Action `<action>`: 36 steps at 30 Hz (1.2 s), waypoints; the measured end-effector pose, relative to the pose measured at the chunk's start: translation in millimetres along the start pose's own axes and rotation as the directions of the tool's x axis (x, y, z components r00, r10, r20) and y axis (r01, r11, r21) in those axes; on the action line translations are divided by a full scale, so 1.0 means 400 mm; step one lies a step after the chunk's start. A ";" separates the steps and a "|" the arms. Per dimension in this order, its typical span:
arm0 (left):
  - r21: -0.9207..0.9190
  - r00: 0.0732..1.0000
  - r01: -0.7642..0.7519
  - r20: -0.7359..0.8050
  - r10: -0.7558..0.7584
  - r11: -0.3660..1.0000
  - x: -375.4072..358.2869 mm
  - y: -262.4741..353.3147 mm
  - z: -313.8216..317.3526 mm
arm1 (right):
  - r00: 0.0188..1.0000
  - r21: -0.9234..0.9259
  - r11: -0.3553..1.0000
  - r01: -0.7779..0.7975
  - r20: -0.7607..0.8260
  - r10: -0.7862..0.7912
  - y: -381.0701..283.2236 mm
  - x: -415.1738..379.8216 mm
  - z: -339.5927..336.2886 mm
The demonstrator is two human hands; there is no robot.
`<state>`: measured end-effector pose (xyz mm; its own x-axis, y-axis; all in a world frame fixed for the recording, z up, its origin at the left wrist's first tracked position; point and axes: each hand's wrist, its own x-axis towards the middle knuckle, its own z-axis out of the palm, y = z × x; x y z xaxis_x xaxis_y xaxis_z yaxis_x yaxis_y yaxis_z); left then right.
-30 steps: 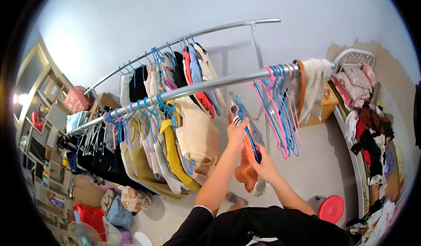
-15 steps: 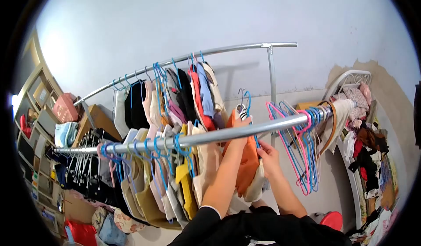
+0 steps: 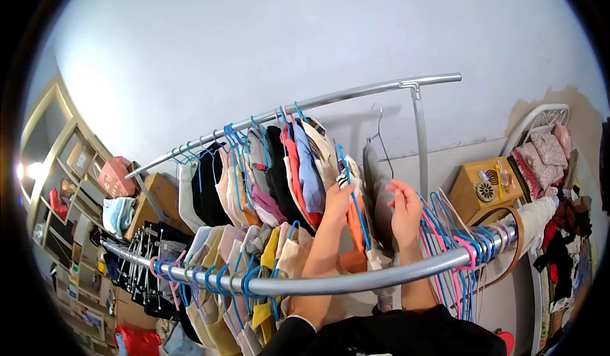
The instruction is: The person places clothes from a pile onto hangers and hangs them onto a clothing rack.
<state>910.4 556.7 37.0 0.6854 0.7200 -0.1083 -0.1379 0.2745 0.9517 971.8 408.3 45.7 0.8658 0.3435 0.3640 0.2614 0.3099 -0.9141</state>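
My left hand (image 3: 338,205) is closed on the top of some hung clothes, at a blue hanger (image 3: 356,203) with a striped collar beside it. Below it hangs an orange garment (image 3: 353,261). Just right of these, my right hand (image 3: 405,208) is raised with its fingers apart and holds nothing. Between the hands is a dark grey garment (image 3: 376,197), near a dark wire hanger (image 3: 382,141) whose hook points up below the back rail. Both hands are between the front rail (image 3: 356,282) and the back rail (image 3: 362,92).
Clothes on hangers fill the back rail's middle and the front rail's left part. Blue and pink hangers (image 3: 467,254) crowd the front rail's right end. Beyond them stand a wooden box (image 3: 475,194) and a white frame (image 3: 540,118) with piled clothes (image 3: 540,156).
The view has shifted. Both hands have risen, and my right hand has come away from the orange garment and opened. The dark garment and wire hanger now show separately to the right.
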 end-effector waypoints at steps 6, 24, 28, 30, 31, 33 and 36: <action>-0.106 1.000 -0.011 -0.012 0.010 0.994 0.045 0.024 -0.027 | 0.990 -0.040 0.991 0.130 -0.048 -0.132 0.080 0.205 0.081; -0.012 0.997 -0.030 -0.074 0.029 0.999 0.150 0.056 -0.061 | 0.830 -0.255 0.935 0.248 0.554 -0.069 0.085 0.000 0.118; -0.069 0.997 -0.017 -0.083 0.012 0.997 0.148 0.081 -0.042 | 0.815 -0.055 0.996 -0.065 0.573 0.085 0.091 0.023 0.129; -0.076 0.997 -0.039 -0.074 0.033 0.996 0.156 0.084 -0.048 | 0.878 -0.016 1.000 -0.014 0.478 0.020 0.087 0.049 0.133; -0.078 0.996 -0.039 -0.078 0.033 0.996 0.161 0.084 -0.057 | 0.876 -0.017 1.000 -0.014 0.482 0.021 0.086 0.072 0.132; -0.088 0.995 -0.076 -0.076 0.069 0.993 0.174 0.090 -0.075 | 0.894 -0.061 0.996 0.069 0.447 -0.034 0.086 0.129 0.128; -0.087 0.995 -0.075 -0.074 0.068 0.993 0.169 0.108 -0.086 | 0.903 0.041 0.997 0.069 0.423 -0.080 0.093 0.205 0.139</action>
<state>926.2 639.2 61.0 0.6196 0.7823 -0.0639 -0.2506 0.2743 0.9284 1028.9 497.5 51.6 0.5800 0.6602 0.4772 0.3026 0.3692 -0.8787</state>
